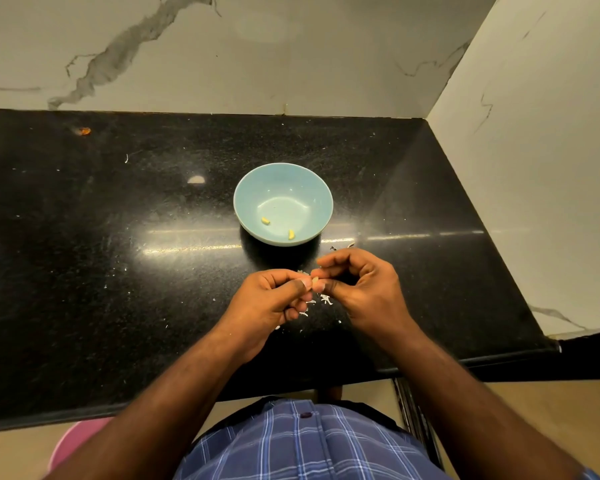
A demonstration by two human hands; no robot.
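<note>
Head: small pale clove point(315, 280), smooth round bowl point(243, 188)

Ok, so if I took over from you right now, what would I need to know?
Left grip: pinches the small pale piece at its fingertips.
Right grip: pinches the same piece from the other side, above the black counter.
Done: two yellowish pieces lie in the blue bowl; white skin flakes lie on the counter under the hands.
Left: probably finish skinning this piece, then drop it into the bowl.
</note>
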